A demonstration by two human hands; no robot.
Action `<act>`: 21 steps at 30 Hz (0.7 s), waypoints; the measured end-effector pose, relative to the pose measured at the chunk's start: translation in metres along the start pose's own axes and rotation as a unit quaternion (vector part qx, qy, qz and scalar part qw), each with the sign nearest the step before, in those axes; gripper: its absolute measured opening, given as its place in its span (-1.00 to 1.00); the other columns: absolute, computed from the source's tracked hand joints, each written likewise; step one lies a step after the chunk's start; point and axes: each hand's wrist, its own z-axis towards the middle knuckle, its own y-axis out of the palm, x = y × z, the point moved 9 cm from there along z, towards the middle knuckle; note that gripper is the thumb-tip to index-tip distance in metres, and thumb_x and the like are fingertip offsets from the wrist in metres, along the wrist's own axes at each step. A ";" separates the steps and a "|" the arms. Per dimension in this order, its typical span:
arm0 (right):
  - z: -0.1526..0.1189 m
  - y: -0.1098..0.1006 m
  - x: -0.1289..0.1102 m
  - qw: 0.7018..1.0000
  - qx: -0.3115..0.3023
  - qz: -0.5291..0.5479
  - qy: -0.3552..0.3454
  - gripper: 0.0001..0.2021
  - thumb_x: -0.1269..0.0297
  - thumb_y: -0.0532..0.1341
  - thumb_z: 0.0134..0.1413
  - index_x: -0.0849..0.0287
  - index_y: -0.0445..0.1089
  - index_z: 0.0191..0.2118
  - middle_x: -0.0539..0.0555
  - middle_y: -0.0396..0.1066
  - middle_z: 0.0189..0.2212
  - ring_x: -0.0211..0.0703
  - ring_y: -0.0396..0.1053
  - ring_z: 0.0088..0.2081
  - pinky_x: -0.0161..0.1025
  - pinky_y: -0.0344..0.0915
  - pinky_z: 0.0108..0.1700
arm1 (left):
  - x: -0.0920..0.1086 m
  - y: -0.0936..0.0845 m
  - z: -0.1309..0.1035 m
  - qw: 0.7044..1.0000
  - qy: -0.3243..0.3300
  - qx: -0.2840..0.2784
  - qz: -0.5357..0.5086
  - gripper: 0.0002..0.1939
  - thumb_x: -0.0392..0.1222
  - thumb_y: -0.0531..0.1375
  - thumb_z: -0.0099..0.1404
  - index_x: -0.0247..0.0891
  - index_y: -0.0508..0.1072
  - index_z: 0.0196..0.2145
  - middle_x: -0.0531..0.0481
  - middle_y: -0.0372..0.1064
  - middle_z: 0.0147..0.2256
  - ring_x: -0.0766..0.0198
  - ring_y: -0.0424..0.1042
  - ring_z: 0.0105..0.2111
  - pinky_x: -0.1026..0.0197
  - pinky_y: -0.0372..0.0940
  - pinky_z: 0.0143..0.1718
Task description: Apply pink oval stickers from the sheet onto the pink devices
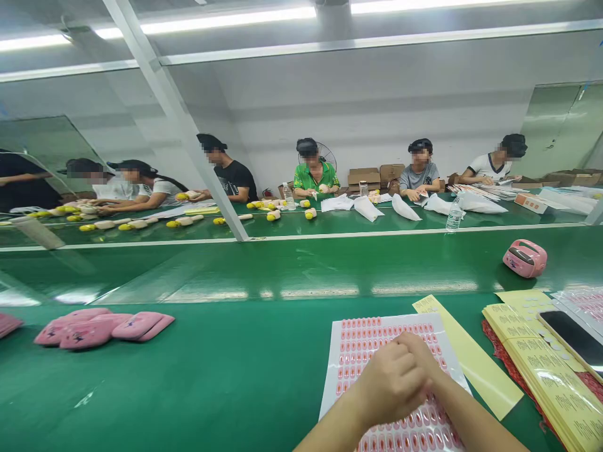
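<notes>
My left hand [393, 384] is curled closed against my right hand [418, 353], just above a white sheet [338, 351] covered with rows of pink oval stickers [360, 346], each with a reddish mark. The left hand hides most of the right hand's fingers, which look bent. Whatever the two hands may hold between them is hidden. Beside the sheet on the right lies a pale yellow label strip [475, 361], partly under the sheet's edge. My forearms cover part of the sheet's lower half.
Right: a stack of yellow label sheets [541, 364], a phone [572, 339] and a pink handled case [525, 258]. Left: several pink pouches [94, 328]. Beyond a white-edged ledge, several people work at a green table with yellow-ended items, white bags and a water bottle [454, 215]. A slanted white post [188, 132] stands between.
</notes>
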 end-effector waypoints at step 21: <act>0.001 0.002 0.020 0.999 -0.017 0.003 -0.041 -0.72 0.10 0.01 -0.01 0.12 0.39 -0.44 0.11 0.40 -0.44 -0.07 0.34 -0.34 -0.16 0.23 -0.25 | -0.056 0.115 -0.051 0.940 -0.253 -0.205 -0.102 -0.81 -0.07 0.15 0.15 -0.21 0.47 -0.42 0.14 0.48 -0.47 0.39 0.40 -0.47 0.39 0.13 -0.51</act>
